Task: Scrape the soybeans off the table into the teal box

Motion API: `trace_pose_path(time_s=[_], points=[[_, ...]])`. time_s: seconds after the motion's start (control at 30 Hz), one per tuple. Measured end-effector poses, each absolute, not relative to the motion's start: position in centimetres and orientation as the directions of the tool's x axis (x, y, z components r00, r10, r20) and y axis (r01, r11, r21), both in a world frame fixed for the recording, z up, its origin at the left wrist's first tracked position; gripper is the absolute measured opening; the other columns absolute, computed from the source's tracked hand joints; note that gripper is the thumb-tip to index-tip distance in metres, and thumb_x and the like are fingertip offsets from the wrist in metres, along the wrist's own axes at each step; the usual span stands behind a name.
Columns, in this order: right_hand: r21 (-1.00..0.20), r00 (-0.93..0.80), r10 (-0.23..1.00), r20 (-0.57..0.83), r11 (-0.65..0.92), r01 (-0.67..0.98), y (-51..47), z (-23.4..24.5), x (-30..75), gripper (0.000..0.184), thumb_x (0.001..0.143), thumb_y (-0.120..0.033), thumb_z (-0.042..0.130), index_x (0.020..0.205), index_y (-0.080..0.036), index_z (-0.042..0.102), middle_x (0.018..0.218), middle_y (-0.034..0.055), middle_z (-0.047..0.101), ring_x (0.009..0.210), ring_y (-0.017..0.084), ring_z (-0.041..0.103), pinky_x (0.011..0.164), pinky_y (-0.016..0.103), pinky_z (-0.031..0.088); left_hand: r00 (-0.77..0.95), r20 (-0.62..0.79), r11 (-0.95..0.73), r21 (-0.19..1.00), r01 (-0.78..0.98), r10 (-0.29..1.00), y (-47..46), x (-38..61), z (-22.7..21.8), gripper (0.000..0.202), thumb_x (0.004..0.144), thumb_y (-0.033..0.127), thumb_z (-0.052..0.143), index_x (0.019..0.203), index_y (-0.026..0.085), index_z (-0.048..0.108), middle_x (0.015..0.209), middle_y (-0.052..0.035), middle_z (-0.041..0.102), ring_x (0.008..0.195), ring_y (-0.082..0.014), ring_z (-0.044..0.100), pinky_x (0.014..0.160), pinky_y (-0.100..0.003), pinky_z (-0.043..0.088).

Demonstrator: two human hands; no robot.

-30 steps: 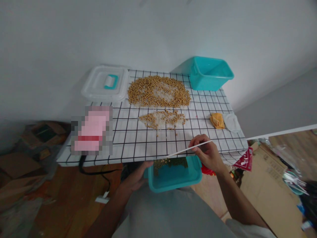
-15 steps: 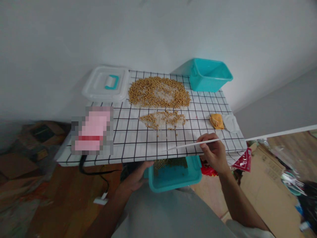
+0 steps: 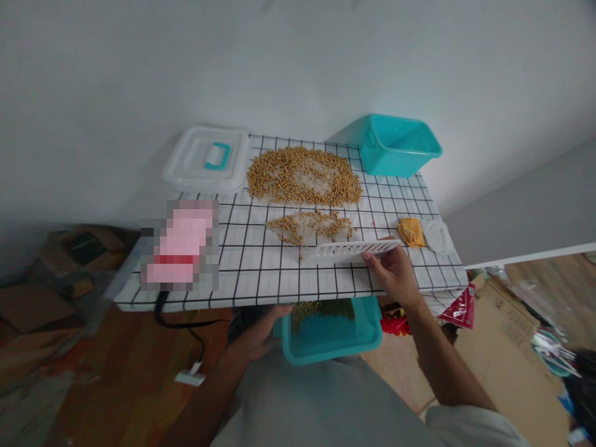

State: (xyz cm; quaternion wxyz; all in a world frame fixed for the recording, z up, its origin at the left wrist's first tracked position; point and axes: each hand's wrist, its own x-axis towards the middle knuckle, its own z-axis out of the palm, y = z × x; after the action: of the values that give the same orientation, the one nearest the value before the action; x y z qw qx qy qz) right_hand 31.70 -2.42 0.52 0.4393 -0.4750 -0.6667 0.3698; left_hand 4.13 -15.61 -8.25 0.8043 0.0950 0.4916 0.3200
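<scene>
Head view: right hand point(image 3: 395, 271) pinches slotted strip point(image 3: 342, 250) — long axis crosswise, free end left.

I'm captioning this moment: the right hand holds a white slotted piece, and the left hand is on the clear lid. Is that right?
Not quite: the head view shows the left hand holding the left side of the lower teal bin, not on the clear lid. The right hand does hold the white slotted piece.

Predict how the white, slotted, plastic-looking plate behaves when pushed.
The white, slotted, plastic-looking plate is likely stiff: it looks straight though the right hand grips only one end. Probably light, given its thin profile and open slots. It may twist when pushed, since the grip sits off-centre.
</scene>
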Motion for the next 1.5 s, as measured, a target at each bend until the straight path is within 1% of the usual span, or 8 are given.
trace_pose_path(time_s=[0.17, 0.27, 0.5, 0.7, 0.97, 1.1, 1.3, 1.5], points=[[-0.909, -0.148, 0.953, 0.265, 0.298, 0.291, -0.7, 0.3, 31.9, 0.031, 0.086, -0.040, 0.070, 0.108, -0.022, 0.059, 0.109, 0.0084, 0.070, 0.104, 0.025, 0.064, 0.094, 0.044, 0.051, 0.342, -0.724, 0.783, 0.441, -0.439, 0.599, -15.4, 4.1, -8.2, 0.034, 0.078, 0.043, 0.070, 0.100, 0.018, 0.073, 0.094, -0.0064, 0.079, 0.096, -0.0274, 0.072, 0.089, -0.037, 0.052], [-0.900, -0.148, 0.952, 0.269, 0.304, 0.314, 0.1, 0.3, 31.7, 0.032, 0.087, -0.040, 0.069, 0.112, -0.021, 0.059, 0.112, 0.0092, 0.069, 0.105, 0.025, 0.064, 0.096, 0.045, 0.050, 0.337, -0.731, 0.786, 0.435, -0.439, 0.593, -15.3, 4.1, -8.2, 0.034, 0.076, 0.042, 0.072, 0.100, 0.018, 0.073, 0.092, -0.0059, 0.079, 0.097, -0.0273, 0.072, 0.086, -0.036, 0.054], [-0.879, -0.099, 0.937, 0.334, 0.348, 0.326, 1.5, 0.5, 31.1, 0.026, 0.088, -0.041, 0.067, 0.104, -0.022, 0.060, 0.103, 0.0085, 0.069, 0.104, 0.026, 0.064, 0.094, 0.046, 0.052, 0.321, -0.744, 0.790, 0.437, -0.430, 0.586, -15.2, 4.0, -7.9, 0.030, 0.076, 0.042, 0.071, 0.095, 0.018, 0.074, 0.078, -0.0032, 0.079, 0.092, -0.0264, 0.073, 0.084, -0.034, 0.054], [-0.856, -0.021, 0.911, 0.412, 0.395, 0.335, 2.1, 1.5, 32.0, 0.026, 0.088, -0.039, 0.067, 0.106, -0.022, 0.060, 0.105, 0.0094, 0.069, 0.103, 0.026, 0.065, 0.094, 0.045, 0.052, 0.355, -0.737, 0.799, 0.411, -0.439, 0.574, -15.0, 4.1, -7.5, 0.030, 0.079, 0.041, 0.069, 0.101, 0.021, 0.073, 0.090, -0.0061, 0.080, 0.099, -0.0287, 0.071, 0.088, -0.038, 0.053], [-0.830, -0.015, 0.904, 0.426, 0.398, 0.392, 2.1, 1.6, 32.6, 0.021, 0.088, -0.035, 0.068, 0.103, -0.021, 0.062, 0.100, 0.0079, 0.069, 0.097, 0.024, 0.065, 0.095, 0.044, 0.050, 0.353, -0.725, 0.788, 0.425, -0.446, 0.591, -15.0, 4.1, -7.1, 0.021, 0.084, 0.036, 0.064, 0.081, 0.018, 0.074, 0.075, -0.0010, 0.079, 0.100, -0.0277, 0.071, 0.092, -0.036, 0.049], [-0.829, 0.000, 0.909, 0.417, 0.380, 0.409, 2.3, 1.4, 32.5, 0.021, 0.088, -0.036, 0.068, 0.101, -0.021, 0.062, 0.098, 0.0079, 0.069, 0.097, 0.025, 0.065, 0.094, 0.044, 0.050, 0.362, -0.711, 0.781, 0.429, -0.455, 0.602, -15.0, 4.2, -7.0, 0.019, 0.085, 0.034, 0.063, 0.084, 0.019, 0.075, 0.077, -0.0011, 0.079, 0.103, -0.0281, 0.070, 0.092, -0.036, 0.048], [-0.826, -0.014, 0.918, 0.396, 0.363, 0.431, 2.3, 1.2, 32.5, 0.026, 0.087, -0.041, 0.068, 0.103, -0.021, 0.063, 0.100, 0.0089, 0.070, 0.094, 0.026, 0.066, 0.088, 0.043, 0.052, 0.324, -0.739, 0.786, 0.438, -0.436, 0.591, -15.2, 4.1, -7.4, 0.022, 0.081, 0.038, 0.067, 0.093, 0.021, 0.072, 0.078, -0.0036, 0.079, 0.092, -0.0292, 0.073, 0.089, -0.039, 0.052], [-0.808, 0.001, 0.917, 0.398, 0.350, 0.473, 2.4, 1.2, 32.5, 0.030, 0.087, -0.045, 0.067, 0.104, -0.020, 0.063, 0.099, 0.0091, 0.070, 0.095, 0.026, 0.065, 0.086, 0.042, 0.051, 0.286, -0.750, 0.778, 0.452, -0.437, 0.597, -15.4, 4.1, -8.1, 0.023, 0.081, 0.038, 0.067, 0.094, 0.019, 0.071, 0.085, -0.0053, 0.079, 0.088, -0.0258, 0.072, 0.080, -0.034, 0.054]])
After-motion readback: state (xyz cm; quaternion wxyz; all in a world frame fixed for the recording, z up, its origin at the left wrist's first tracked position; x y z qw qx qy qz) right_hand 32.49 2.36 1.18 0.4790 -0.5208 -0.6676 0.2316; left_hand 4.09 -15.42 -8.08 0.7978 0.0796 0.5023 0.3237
